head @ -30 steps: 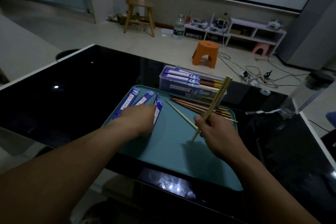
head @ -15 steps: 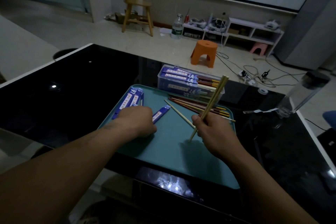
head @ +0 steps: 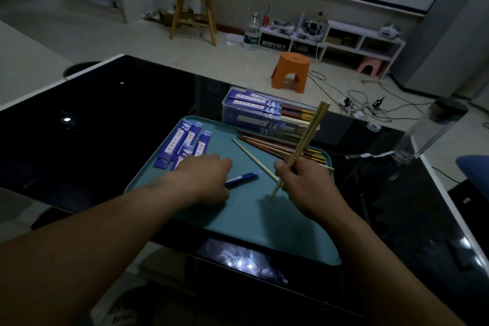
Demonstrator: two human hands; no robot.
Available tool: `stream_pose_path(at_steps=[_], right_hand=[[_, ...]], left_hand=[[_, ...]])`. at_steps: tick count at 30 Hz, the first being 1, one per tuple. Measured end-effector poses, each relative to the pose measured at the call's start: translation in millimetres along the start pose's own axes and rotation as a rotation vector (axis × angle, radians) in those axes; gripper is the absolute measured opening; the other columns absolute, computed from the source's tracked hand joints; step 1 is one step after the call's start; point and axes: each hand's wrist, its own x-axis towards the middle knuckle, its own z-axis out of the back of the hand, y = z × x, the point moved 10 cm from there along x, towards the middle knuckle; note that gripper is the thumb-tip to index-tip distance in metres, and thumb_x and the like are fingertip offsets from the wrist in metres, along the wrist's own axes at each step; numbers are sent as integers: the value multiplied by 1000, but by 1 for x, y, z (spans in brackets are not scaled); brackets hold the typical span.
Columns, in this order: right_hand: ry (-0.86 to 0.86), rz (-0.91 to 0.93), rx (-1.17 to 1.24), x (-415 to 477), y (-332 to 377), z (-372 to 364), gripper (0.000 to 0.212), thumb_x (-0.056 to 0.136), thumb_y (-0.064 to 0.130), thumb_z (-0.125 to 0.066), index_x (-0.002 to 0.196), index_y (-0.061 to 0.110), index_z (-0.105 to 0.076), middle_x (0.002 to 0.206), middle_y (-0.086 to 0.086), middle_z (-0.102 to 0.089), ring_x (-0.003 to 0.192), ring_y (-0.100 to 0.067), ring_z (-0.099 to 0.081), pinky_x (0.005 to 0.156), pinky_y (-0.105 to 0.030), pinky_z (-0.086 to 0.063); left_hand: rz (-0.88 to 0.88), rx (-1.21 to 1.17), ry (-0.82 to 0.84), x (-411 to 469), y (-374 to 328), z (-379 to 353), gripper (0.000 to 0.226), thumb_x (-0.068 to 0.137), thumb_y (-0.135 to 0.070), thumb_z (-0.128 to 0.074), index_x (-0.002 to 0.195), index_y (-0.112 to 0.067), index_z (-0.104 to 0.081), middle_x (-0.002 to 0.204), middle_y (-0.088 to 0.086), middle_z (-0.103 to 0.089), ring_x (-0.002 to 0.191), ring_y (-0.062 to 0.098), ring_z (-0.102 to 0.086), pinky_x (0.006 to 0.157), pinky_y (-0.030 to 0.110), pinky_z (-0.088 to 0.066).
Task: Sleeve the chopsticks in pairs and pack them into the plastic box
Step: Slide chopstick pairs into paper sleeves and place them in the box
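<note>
Dragging the blue sleeve (head: 242, 179) further from the sleeve pile (head: 182, 143) than a moment ago, your left hand (head: 203, 180) pinches its end and your right hand (head: 304, 184) still grips the tilted pale chopsticks (head: 307, 137) near the plastic box (head: 238, 112), over a teal tray (head: 251, 222) on a black table (head: 105, 114), orange stool (head: 291, 71) behind.

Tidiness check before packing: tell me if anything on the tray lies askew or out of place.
One pale chopstick lies alone, slanting across the teal tray, apart from the dark chopsticks piled beside the plastic box. The blue sleeves lie loosely fanned. Nothing looks spilled or broken.
</note>
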Motion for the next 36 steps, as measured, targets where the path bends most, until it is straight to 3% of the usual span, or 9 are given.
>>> stream_pose_path(at_steps=[5,10,18,26,28,32,36], right_hand=[[56,-3,2,-1,2,-10,36,102,49,-55,83,22,-68,75,0,-70,72,-21,-68,76,-50,-59],[32,13,-28,-1,4,2,38,105,44,-54,86,15,-72,80,-4,-73,75,-22,-67,79,-45,-56],[67,17,-49,-2,3,-10,31,104,45,-56,87,22,-69,78,1,-69,74,-16,-65,76,-41,-56],[38,45,-25,-1,3,-9,26,103,43,-59,85,25,-68,74,1,-68,71,-16,-65,72,-43,-57],[10,58,14,-1,5,-4,26,103,41,-58,84,25,-68,73,-1,-68,69,-18,-65,71,-45,-56],[65,21,-15,-1,-2,-12,26,102,37,-59,84,21,-68,75,-3,-70,71,-21,-68,75,-50,-59],[8,21,44,3,-2,3,25,103,33,-58,84,20,-69,76,-3,-71,72,-20,-70,72,-44,-59]], left_hand=[[-37,-93,-116,8,-14,2,16,97,-32,-52,104,-25,-39,109,6,-53,101,32,-57,72,38,-37],[13,-225,-103,8,-5,10,18,100,-27,-49,104,-25,-32,87,-1,-46,79,27,-49,66,39,-38],[-44,-222,-177,8,-13,11,25,95,-55,-54,95,-31,-47,84,-8,-52,78,21,-52,64,35,-36],[-101,-292,-220,9,-16,12,19,97,-48,-52,91,-31,-44,83,-8,-51,77,19,-55,62,36,-40],[-158,-336,-239,7,-21,16,15,99,-44,-52,102,-32,-44,91,-6,-58,81,21,-58,68,39,-48],[-243,-377,-247,3,-30,19,32,99,-37,-54,127,-34,-39,109,0,-65,95,27,-63,76,43,-52],[-251,-380,-254,5,-29,21,21,99,-45,-55,108,-40,-36,97,-5,-61,87,22,-60,68,37,-45]])
